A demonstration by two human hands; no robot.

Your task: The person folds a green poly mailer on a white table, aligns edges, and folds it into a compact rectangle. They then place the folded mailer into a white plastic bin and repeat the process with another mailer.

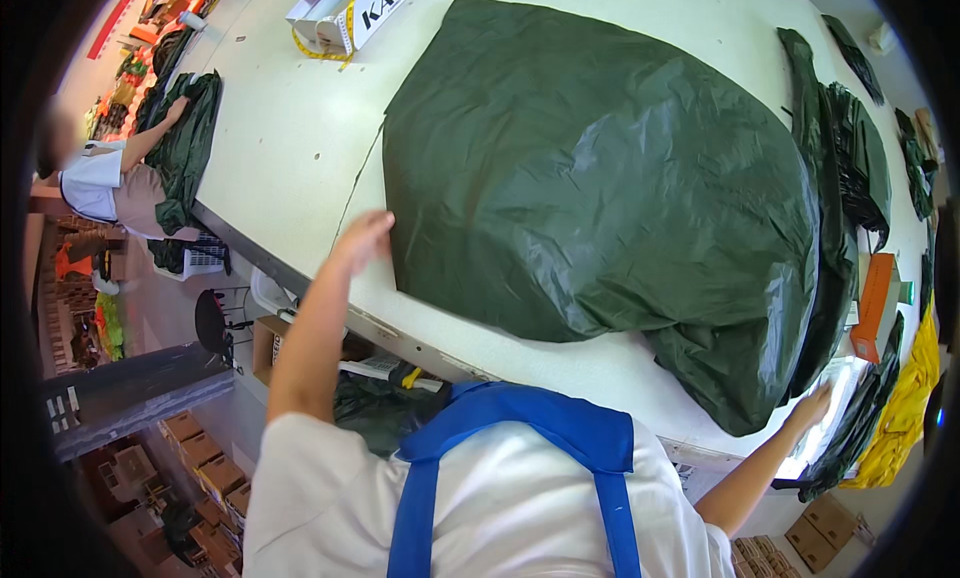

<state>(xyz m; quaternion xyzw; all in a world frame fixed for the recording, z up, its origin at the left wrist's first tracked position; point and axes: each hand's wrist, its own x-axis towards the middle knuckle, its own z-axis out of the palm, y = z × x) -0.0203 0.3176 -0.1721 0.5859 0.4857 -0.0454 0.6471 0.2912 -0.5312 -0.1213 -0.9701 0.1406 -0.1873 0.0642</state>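
Both hands at the edges of a dark green fabric sheet

The green fabric (590, 178) fills the frame's centre on the white table (280, 128). Left hand (362, 240) lies flat, fingers released, at its left edge; right hand (812, 408), fingers extended, touches its lower right corner.

- Dark green fabric sheet (600, 178), centre of the frame: thin synthetic-looking cloth, slightly glossy, creased, with soft highlights.
- White table (280, 138): smooth, matt top.
- Folded green pieces (860, 158), right edge: the same shiny cloth, more crumpled.
- Orange box (878, 303), right: smooth card, matt.
- Yellow material (905, 408), lower right: slick, plastic-like cloth.
- Brown boxes (215, 473), lower left: plain matt cardboard.
- Blue apron straps (530, 418), bottom centre: matt woven cloth over a white cotton-like shirt (500, 518).
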